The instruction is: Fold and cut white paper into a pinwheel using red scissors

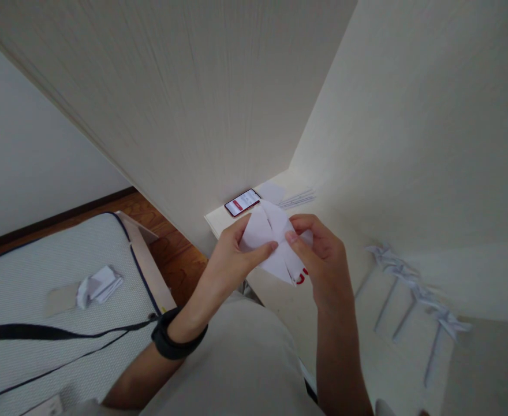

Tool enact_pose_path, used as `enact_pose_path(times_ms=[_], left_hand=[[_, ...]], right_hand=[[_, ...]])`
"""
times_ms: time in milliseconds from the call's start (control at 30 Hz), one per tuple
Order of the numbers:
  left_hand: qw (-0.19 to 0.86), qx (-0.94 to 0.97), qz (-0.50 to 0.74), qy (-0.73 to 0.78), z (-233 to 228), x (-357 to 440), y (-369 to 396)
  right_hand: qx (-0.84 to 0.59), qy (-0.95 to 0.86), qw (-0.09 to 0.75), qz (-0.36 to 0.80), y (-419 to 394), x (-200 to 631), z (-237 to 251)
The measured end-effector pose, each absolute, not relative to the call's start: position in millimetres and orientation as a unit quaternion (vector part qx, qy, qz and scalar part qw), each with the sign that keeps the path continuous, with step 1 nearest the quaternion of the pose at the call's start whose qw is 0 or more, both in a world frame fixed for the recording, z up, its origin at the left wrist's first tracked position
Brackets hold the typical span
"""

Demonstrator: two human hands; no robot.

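Observation:
A white sheet of paper (pixel 275 254) with slits running in from its edges is held up above the tabletop. My left hand (pixel 243 248) grips its left side, thumb lying across the front. On the right side my right hand (pixel 317 248) pinches the same sheet between thumb and fingers. Part of a red mark shows by the paper's lower right edge. The fingers behind the sheet are hidden.
Behind the hands, a phone (pixel 242 202) with a lit screen lies near thin white paper sticks (pixel 299 199). Several paper pinwheels on sticks (pixel 414 283) rest at the right. Folded white papers (pixel 102 285) lie on the mattress (pixel 29 260) at left.

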State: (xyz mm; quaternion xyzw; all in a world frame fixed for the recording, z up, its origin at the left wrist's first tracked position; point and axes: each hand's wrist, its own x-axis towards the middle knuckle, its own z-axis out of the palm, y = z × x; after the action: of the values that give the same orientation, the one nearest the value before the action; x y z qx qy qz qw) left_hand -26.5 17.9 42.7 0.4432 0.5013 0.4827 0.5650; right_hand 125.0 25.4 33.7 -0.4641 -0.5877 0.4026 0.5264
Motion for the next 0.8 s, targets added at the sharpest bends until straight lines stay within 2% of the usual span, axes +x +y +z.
enact_pose_path(times_ms=[233, 467, 800], left_hand=[[0.609, 0.432, 0.462, 0.478, 18, -1, 37], [0.651, 0.379, 0.446, 0.483, -14, 16, 64], [0.661, 0.323, 0.426, 0.526, -57, 32, 126]], right_hand=[[-0.527, -0.509, 0.533, 0.424, 23, 151, 11], [-0.590, -0.426, 0.561, 0.394, 27, 174, -28], [-0.628, -0.365, 0.557, 0.402, 88, 174, -86]])
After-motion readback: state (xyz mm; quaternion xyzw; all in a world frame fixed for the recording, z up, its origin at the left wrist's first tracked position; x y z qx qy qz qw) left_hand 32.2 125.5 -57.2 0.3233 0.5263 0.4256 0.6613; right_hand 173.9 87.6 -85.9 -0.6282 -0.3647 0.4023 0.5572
